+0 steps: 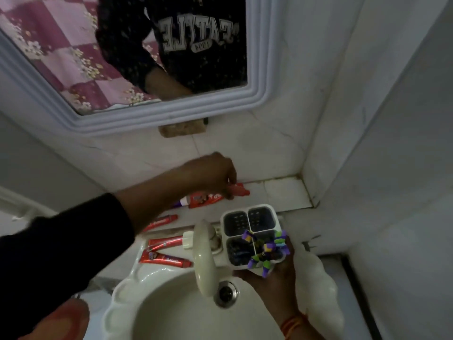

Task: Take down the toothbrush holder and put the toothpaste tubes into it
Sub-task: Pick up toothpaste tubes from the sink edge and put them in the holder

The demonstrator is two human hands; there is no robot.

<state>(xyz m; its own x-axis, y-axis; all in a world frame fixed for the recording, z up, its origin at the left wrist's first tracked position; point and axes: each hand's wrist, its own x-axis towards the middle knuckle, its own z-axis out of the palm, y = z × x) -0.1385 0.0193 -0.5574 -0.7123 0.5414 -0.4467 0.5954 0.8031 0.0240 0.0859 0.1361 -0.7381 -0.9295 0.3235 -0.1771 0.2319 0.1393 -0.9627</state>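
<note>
My right hand (272, 278) holds the white toothbrush holder (252, 231) from below, above the sink's right back rim. The holder has four compartments; the two far ones look empty, and purple and green toothbrushes fill the near right one. My left hand (215, 173) reaches across to the tiled ledge and pinches a red toothpaste tube (239, 190) at its far end. A wider red tube (203, 200) lies just beside it. Three more red tubes (161, 222) (165, 242) (164, 258) lie on the ledge and the sink's left back rim.
A cream tap (204, 261) stands over the white basin (171, 310), close to the left of the holder. A framed mirror (137, 114) hangs on the wall above the ledge. The right wall (367, 143) meets the ledge in a corner.
</note>
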